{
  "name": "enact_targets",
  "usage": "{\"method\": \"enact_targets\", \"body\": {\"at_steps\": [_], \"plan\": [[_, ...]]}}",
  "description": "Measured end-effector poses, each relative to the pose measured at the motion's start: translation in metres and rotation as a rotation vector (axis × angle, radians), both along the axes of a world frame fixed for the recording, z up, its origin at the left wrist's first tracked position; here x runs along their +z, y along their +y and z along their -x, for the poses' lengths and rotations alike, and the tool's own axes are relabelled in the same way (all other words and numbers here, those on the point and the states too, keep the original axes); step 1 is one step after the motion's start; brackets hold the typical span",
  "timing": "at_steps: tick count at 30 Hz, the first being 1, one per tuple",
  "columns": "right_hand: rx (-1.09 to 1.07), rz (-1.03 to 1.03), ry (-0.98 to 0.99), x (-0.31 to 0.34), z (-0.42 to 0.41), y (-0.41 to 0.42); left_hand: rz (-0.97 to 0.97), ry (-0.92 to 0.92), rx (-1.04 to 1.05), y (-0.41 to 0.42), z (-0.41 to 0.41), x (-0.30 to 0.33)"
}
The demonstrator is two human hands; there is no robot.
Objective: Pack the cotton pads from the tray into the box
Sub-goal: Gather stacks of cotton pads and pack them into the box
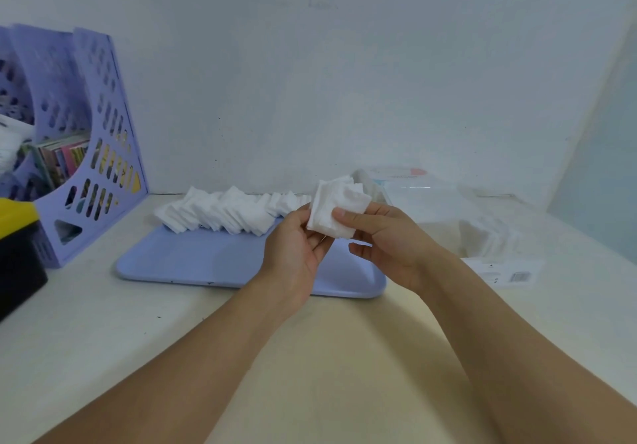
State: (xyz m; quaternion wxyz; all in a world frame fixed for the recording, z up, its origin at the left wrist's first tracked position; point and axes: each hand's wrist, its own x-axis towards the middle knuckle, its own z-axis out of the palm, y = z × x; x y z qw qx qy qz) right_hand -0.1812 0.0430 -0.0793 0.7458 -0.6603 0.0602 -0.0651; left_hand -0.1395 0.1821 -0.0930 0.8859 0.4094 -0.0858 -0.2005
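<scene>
A small stack of white square cotton pads [339, 206] is held above the right part of the lilac tray [213, 261]. My left hand [300, 247] grips the stack's left edge and my right hand [386, 237] pinches its right side with the thumb on top. A long leaning row of further cotton pads [224, 214] lies along the tray's far edge. To the right stands a clear plastic box [448, 216] with some pads inside near its front right end; its lid is open toward the wall.
A lilac perforated file holder [86, 140] with books stands at the left against the wall. A black and yellow object [17, 247] sits at the left edge. The pale table [310, 357] stretches toward me under my forearms.
</scene>
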Motion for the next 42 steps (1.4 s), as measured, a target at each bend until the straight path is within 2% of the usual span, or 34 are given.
{"method": "enact_targets", "body": {"at_steps": [4,9,14,22,26,29,35,39,42], "plan": [[-0.017,0.05,-0.01,0.0,0.0,-0.002,-0.054,-0.043,0.026,0.0,0.0,-0.002],[0.056,0.123,-0.033,0.002,0.003,-0.004,-0.06,0.031,-0.01,0.006,-0.013,-0.006],[0.103,0.09,-0.021,0.001,0.003,-0.007,-0.086,0.022,-0.139,0.012,-0.022,-0.004],[0.149,0.028,0.005,-0.001,0.001,-0.011,-0.134,0.003,-0.166,0.011,-0.025,-0.006],[0.122,0.187,-0.018,-0.004,0.0,-0.011,-0.124,0.029,-0.18,0.01,-0.021,-0.004],[0.058,0.335,-0.031,-0.006,-0.002,-0.008,-0.218,0.001,-0.119,0.008,-0.018,-0.003],[0.098,0.476,-0.05,-0.001,0.004,-0.007,-0.247,0.088,0.003,0.011,-0.024,-0.006],[0.14,0.339,-0.134,0.013,0.015,-0.014,-0.394,-0.056,0.119,0.015,-0.032,-0.008],[0.113,0.466,-0.126,0.017,0.018,-0.015,-0.592,-0.24,0.04,0.016,-0.031,-0.006]]}}
